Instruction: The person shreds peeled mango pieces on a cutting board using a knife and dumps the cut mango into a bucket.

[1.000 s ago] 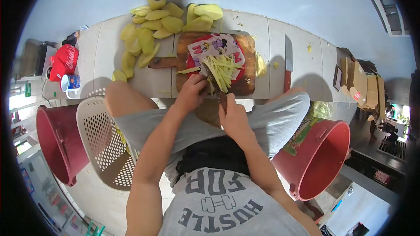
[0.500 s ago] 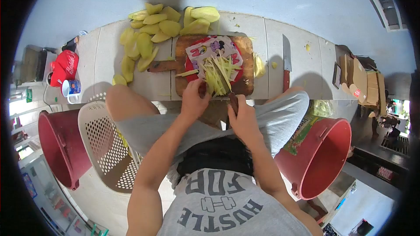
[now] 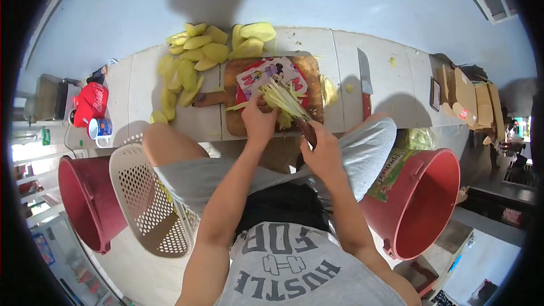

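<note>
A wooden cutting board [image 3: 232, 119] lies on the tiled counter with a red-rimmed cloth printed with cartoon figures [image 3: 255, 76] on it. Pale green fruit strips [image 3: 277, 95], like green mango, are heaped over the cloth. My right hand [image 3: 323, 146] is closed around the dark handle of a knife [image 3: 307, 130], its blade mostly hidden among the strips. My left hand [image 3: 259, 122] has its fingers curled against the heap's left side. What lies between those fingers is hidden.
Peeled fruit pieces [image 3: 187, 68] are piled left of the board. A red-handled knife [image 3: 365, 79] lies to the right. A mug [image 3: 101, 128] stands at the left end. Below are a white perforated basket [image 3: 150, 198] and red tubs [image 3: 93, 198] [image 3: 430, 204].
My right hand has moved slightly right and down-frame, with the knife among the lifted, bunched strips. My left hand has shifted right against the heap. The whole view has tilted a little.
</note>
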Demonstrator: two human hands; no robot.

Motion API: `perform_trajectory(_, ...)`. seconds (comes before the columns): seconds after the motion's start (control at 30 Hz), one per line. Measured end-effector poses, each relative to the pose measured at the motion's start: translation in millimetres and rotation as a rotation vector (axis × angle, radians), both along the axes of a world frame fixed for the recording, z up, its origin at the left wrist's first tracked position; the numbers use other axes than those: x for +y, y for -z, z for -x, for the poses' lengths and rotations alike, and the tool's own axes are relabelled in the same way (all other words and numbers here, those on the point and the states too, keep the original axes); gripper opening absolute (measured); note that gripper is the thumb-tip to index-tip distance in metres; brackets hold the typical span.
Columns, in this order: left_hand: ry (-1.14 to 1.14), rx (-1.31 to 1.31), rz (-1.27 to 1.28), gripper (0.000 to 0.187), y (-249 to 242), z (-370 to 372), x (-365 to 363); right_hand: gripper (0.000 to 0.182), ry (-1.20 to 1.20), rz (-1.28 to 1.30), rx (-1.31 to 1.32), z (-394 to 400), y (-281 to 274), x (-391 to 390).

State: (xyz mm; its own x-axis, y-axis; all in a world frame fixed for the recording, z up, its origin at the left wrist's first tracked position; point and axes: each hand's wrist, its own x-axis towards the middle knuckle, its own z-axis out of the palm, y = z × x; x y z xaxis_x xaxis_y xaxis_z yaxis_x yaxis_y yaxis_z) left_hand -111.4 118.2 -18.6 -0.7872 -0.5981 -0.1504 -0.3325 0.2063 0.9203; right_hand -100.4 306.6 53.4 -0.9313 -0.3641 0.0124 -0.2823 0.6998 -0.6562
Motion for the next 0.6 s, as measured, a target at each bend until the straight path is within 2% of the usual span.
perform_trajectory(0.2,-0.062,0.134,-0.019,0.047,-14.3,-9.0,-2.8,0.044,-0.014,-0.129,0.126,11.4,-6.9,12.2)
perform_trajectory(0.27,0.069,0.258,0.426,0.051,-17.0,-28.6,4.5,0.044,-0.038,-0.124,0.167,14.5,-6.6,13.0)
perform_trajectory(0.3,0.201,0.28,0.494,0.062,-19.4,-36.8,10.8,0.044,-0.036,-0.121,0.165,16.0,-6.3,12.7)
perform_trajectory(0.33,0.2,0.275,0.497,0.062,-21.0,-41.6,15.4,0.045,-0.048,-0.126,0.128,16.9,-6.0,11.5)
perform_trajectory(0.4,0.46,0.288,0.836,0.072,-28.0,-45.2,20.0,0.046,-0.066,-0.126,0.096,17.2,-5.3,8.7)
perform_trajectory(0.6,0.564,0.307,0.91,0.078,-27.1,-25.8,-0.2,0.045,-0.118,-0.14,0.107,16.1,-0.5,18.1)
